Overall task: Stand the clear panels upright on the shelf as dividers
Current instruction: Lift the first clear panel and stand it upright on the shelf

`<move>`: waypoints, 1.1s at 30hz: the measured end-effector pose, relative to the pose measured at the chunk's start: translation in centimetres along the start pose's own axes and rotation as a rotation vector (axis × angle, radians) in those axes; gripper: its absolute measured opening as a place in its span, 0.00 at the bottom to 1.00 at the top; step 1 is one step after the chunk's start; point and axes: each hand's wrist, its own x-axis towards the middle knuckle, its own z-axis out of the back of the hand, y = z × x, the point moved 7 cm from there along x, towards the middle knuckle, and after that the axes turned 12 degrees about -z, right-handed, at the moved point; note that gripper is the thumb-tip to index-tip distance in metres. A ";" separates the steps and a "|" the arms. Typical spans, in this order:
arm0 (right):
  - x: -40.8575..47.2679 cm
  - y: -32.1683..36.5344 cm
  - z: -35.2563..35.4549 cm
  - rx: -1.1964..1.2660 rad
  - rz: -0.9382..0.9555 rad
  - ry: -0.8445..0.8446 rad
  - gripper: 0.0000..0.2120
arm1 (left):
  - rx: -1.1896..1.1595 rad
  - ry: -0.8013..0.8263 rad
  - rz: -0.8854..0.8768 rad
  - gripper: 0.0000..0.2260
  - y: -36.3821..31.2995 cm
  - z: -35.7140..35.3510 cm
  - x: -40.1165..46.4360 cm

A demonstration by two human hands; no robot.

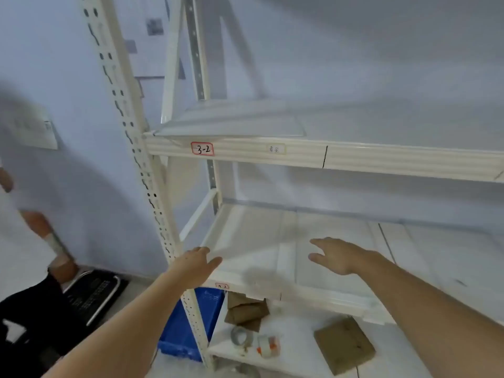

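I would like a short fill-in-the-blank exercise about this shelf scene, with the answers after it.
1. The red-bordered label on the upper shelf beam reads ____.
2. The crate beside the shelf post is ____ in colour.
3. The clear panel on the upper shelf is lying ____, not upright.
4. The left hand and the right hand both reach over the ____ shelf.

Answers: 3-2; blue; flat; middle

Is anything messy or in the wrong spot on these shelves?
Yes. A clear panel lies flat on the shelf labelled 3-2, with its corner poking past the front edge, not standing upright like a divider.
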 end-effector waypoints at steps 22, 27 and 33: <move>13.2 11.6 -14.9 0.209 -0.289 0.225 0.18 | -0.421 0.121 0.496 0.38 9.8 -9.9 13.7; 12.1 11.2 -14.2 0.385 -0.365 0.210 0.19 | -0.519 0.099 0.582 0.38 10.6 -8.8 13.8; 11.1 10.9 -13.2 0.163 -0.225 0.180 0.22 | -0.845 -0.068 0.585 0.29 10.2 -7.3 13.6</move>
